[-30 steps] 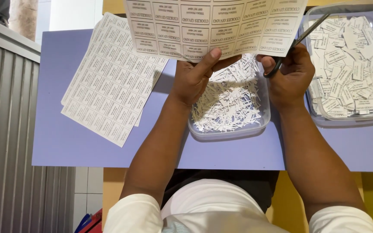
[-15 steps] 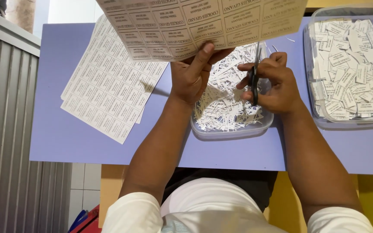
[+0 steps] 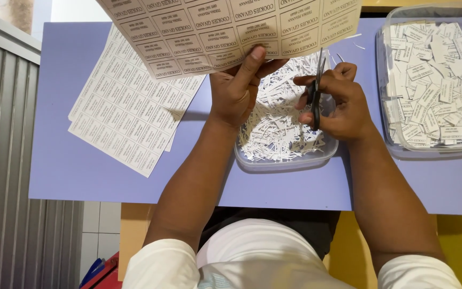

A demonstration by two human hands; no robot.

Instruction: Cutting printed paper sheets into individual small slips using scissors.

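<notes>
From the head view, the left hand (image 3: 236, 91) is pinching the lower edge of a thin printed label sheet (image 3: 231, 29), thumb on top, holding it up just above the clear tub of trimmings (image 3: 287, 158). The right hand (image 3: 340, 101) is closed around black scissors (image 3: 315, 91), blades pointing up at the sheet's edge; cutting along a printed line seems the step in hand, calling for careful alignment. Left of the tub, flat sheets (image 3: 129, 118) are lying on the lilac bench (image 3: 81, 176); right of it, a bin of cut labels (image 3: 434, 80).
</notes>
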